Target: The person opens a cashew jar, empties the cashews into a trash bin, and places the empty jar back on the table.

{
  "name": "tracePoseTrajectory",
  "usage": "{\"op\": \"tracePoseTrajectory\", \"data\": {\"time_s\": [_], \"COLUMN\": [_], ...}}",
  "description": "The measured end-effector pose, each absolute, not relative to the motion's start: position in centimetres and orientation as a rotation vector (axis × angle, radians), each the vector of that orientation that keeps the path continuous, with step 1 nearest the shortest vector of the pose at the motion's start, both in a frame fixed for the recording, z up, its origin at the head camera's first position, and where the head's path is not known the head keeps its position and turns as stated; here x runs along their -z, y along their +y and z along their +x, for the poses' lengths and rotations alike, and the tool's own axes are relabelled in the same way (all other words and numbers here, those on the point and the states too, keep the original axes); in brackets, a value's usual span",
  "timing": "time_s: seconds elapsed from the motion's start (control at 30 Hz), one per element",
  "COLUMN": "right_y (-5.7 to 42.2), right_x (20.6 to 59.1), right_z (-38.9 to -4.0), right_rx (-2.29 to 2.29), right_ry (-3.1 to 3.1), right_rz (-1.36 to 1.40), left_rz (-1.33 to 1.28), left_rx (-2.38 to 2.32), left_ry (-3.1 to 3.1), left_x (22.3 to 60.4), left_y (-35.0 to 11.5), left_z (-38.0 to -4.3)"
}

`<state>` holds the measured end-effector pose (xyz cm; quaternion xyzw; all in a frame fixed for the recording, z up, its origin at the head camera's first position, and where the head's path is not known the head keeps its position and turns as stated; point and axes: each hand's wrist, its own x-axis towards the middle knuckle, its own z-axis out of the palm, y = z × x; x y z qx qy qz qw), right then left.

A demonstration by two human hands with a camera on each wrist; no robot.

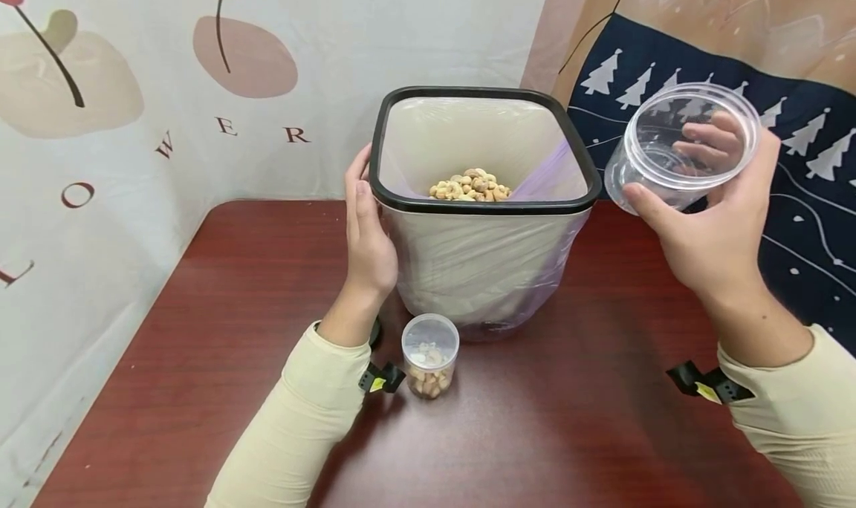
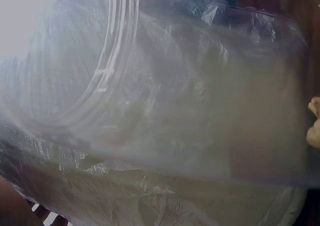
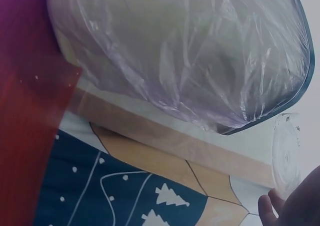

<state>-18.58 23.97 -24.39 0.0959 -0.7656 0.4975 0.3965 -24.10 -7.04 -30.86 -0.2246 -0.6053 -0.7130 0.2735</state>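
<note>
A pale waste bin [image 1: 481,263] with a black rim is lined with a thin, purplish plastic bag [image 1: 568,248]. Shelled nuts [image 1: 471,186] lie heaped inside it. My left hand [image 1: 368,233] presses against the bin's left side, fingers fairly straight and close under the rim. To the right of the bin, my right hand [image 1: 725,203] grips a clear plastic jar [image 1: 658,174] around its body; the jar is tilted, uncovered, and has no nuts in it. A smaller clear jar [image 1: 430,344] stands before the bin, with nuts in its lower part, and looms large in the left wrist view.
The bin stands on a reddish-brown table [image 1: 267,270]. Behind the table hangs a pale printed cloth [image 1: 401,33], with a dark blue tree-patterned part [image 1: 796,189] at right. A small dark round object [image 1: 376,333] is partly hidden behind my left wrist.
</note>
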Motion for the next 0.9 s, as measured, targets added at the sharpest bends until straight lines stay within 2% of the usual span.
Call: {"op": "tracePoseTrajectory", "data": {"time_s": [0.6,0.9], "right_y": [24.5,24.1], "right_x": [28.2,29.6], "right_z": [-16.8,-15.5], "right_rx": [-1.681,-1.704], "right_ry": [-1.757,-1.758], "right_rz": [0.341,0.384], "left_rz": [-0.595,-0.588], "left_rx": [1.912,1.900], "left_ry": [-1.638,-1.644], "left_x": [30.9,30.9], "left_y": [-6.9,-6.9], "left_z": [-24.1,-24.2]}}
